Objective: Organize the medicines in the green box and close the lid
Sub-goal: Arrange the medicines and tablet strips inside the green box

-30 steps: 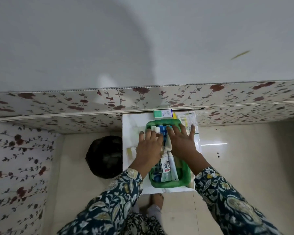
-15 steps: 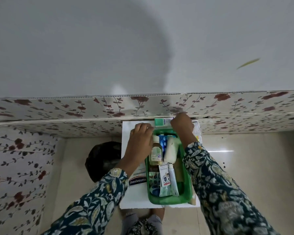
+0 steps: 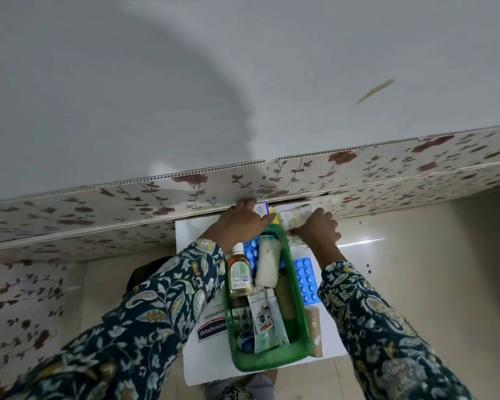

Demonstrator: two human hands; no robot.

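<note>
**Two hands reach past the far end of an open green medicine box**

Seen from above, a green box (image 3: 299, 287) sits lidless on a white table top (image 3: 260, 368), its long side running from 6 to 12 o'clock. Both arms wear dark teal sleeves with a pale floral print.

The left hand (image 3: 240, 219) lies at 12 o'clock of the box, palm down, with its fingers curled over a small white carton (image 3: 261, 209) that stands against the flowered wall panel (image 3: 300, 171). The grip looks closed around the carton, though the fingertips are hidden. The carton's print is too small to read.

The right hand (image 3: 319, 228) is at about 1 o'clock of the box, just beside its far right corner. It presses down on blurred white and yellow-green packets (image 3: 293, 216); I cannot tell whether the fingers are clamped on them or only resting.

Inside the box, from 12 to 6 o'clock: an amber bottle (image 3: 238, 271) with a white cap and pale label, a white gauze roll (image 3: 267, 264), a blue blister strip (image 3: 250, 255) beneath them, then sachets (image 3: 261, 319) and a thin tube (image 3: 274, 313), their labels unreadable.

Outside, at 3 o'clock, lies a second blue blister pack (image 3: 306, 280). At 9 o'clock a white packet (image 3: 212, 327) shows the words "Hansaplast" and "WASHPROOF", upside down.
</note>
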